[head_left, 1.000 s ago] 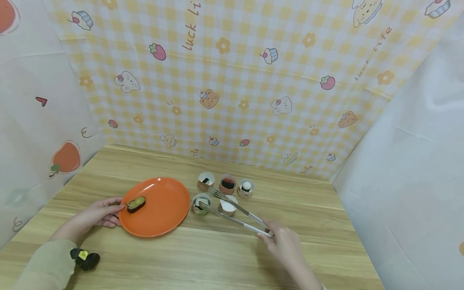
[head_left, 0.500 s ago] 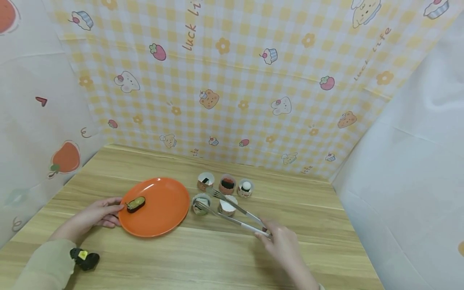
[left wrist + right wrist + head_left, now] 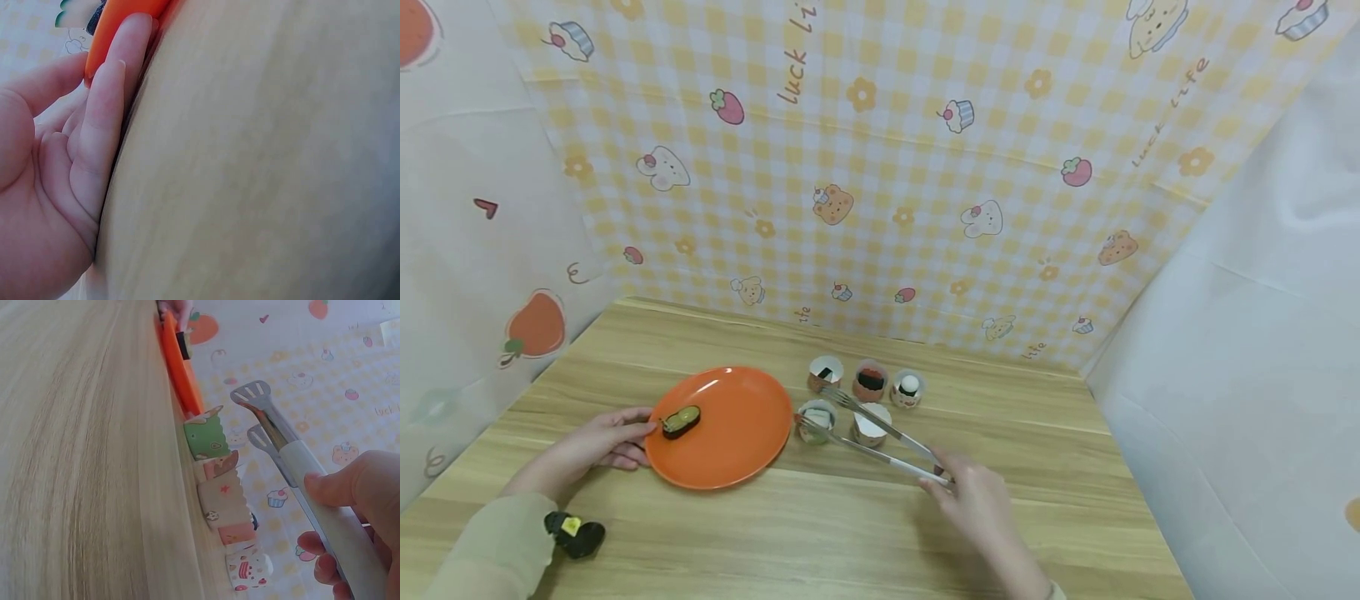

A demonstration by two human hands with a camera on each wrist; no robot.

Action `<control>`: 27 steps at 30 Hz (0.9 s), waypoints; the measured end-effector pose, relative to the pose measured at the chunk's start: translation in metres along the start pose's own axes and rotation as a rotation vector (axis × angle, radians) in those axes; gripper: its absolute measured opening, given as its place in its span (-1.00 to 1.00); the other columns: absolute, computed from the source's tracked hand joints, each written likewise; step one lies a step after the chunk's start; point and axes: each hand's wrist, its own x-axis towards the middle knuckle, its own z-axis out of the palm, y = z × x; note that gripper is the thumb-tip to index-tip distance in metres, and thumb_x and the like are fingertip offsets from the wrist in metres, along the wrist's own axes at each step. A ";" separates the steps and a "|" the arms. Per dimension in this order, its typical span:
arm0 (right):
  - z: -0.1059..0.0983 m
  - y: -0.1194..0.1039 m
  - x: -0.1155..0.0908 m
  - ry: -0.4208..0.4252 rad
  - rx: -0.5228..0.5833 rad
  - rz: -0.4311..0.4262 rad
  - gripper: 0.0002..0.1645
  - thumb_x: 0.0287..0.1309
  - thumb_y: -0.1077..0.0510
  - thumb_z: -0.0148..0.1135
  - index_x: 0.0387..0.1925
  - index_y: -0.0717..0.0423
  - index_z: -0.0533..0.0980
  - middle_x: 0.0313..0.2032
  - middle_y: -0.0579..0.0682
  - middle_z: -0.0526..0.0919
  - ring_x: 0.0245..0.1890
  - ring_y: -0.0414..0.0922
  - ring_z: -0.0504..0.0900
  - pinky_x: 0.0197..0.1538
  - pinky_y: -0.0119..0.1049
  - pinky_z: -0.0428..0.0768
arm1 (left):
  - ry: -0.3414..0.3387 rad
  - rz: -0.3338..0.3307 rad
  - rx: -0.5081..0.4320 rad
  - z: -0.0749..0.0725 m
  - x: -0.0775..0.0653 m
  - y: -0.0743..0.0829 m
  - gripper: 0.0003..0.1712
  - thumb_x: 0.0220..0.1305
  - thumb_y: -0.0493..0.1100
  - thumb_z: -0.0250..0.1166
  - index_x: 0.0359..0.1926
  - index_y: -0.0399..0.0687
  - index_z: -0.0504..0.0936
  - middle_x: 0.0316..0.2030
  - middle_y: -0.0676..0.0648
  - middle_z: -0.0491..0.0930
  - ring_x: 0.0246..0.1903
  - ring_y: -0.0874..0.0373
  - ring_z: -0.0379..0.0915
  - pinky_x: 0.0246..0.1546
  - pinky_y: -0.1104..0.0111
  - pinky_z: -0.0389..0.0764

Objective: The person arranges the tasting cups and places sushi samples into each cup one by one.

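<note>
My left hand [image 3: 613, 439] pinches the left rim of an orange plate [image 3: 730, 454], thumb above and fingers below in the left wrist view. On the plate, near that thumb, lies a toy sushi piece [image 3: 681, 422] with a dark band and yellow-green top. My right hand [image 3: 979, 498] grips metal tongs [image 3: 306, 469] by their white handles. The tongs' tips stand apart, with nothing between them, above the paper cups. One tip is over the green cup [image 3: 817, 435], which contains a white piece; the other is near the back-left cup [image 3: 824, 385].
Beside the green cup stands a white-lined cup [image 3: 871, 423]. Behind are a reddish cup [image 3: 870, 392] with a dark-banded piece and a cup [image 3: 907, 401] with a white ball-topped piece. A patterned cloth [image 3: 880, 167] hangs behind the wooden table [image 3: 760, 542].
My right hand has moved slightly left, carrying the tongs' tips left across the green cup toward the plate. The left hand, plate and cups have stayed in place.
</note>
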 end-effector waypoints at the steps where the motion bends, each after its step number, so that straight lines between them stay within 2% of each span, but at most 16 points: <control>1: 0.000 -0.001 0.001 0.003 0.002 -0.004 -0.44 -0.15 0.05 0.55 -0.01 0.05 0.64 -0.46 -0.20 0.65 -0.61 -0.38 0.45 -0.61 -0.50 0.37 | -0.001 0.000 0.001 0.000 0.000 0.000 -0.20 0.48 -0.07 0.03 0.32 -0.62 -0.14 -0.36 -0.13 0.66 -0.39 0.01 0.65 -0.36 0.26 0.67; 12: 0.008 -0.010 0.011 -0.014 0.054 -0.026 -0.45 -0.14 0.02 0.54 -0.04 0.08 0.64 -0.43 -0.15 0.67 -0.64 -0.40 0.39 -0.66 -0.51 0.32 | -0.025 0.017 -0.021 -0.001 0.001 0.000 -0.21 0.48 -0.08 0.03 0.32 -0.61 -0.15 -0.38 -0.15 0.66 -0.40 0.02 0.65 -0.36 0.27 0.67; 18: 0.014 -0.017 0.017 -0.009 0.101 -0.086 -0.46 -0.16 0.07 0.55 -0.05 0.11 0.64 -0.44 -0.14 0.66 -0.63 -0.39 0.39 -0.63 -0.52 0.36 | -0.022 0.020 -0.020 -0.001 0.001 0.001 -0.22 0.48 -0.08 0.04 0.31 -0.61 -0.15 -0.38 -0.14 0.66 -0.40 0.02 0.65 -0.36 0.27 0.67; 24: 0.022 -0.027 0.022 -0.048 0.089 -0.107 -0.42 -0.12 0.01 0.53 0.03 -0.01 0.62 -0.41 -0.18 0.66 -0.55 -0.35 0.41 -0.55 -0.50 0.37 | -0.004 0.011 -0.009 0.001 -0.001 0.002 -0.22 0.47 -0.07 0.04 0.31 -0.61 -0.12 -0.37 -0.13 0.66 -0.39 0.02 0.65 -0.37 0.26 0.67; 27: 0.025 -0.032 0.025 -0.049 0.092 -0.126 -0.43 -0.11 0.01 0.53 0.02 0.00 0.62 -0.40 -0.18 0.66 -0.53 -0.33 0.45 -0.53 -0.48 0.39 | -0.002 0.012 -0.013 0.000 0.000 0.001 -0.22 0.47 -0.07 0.05 0.31 -0.60 -0.11 -0.37 -0.13 0.66 -0.39 0.02 0.65 -0.37 0.26 0.67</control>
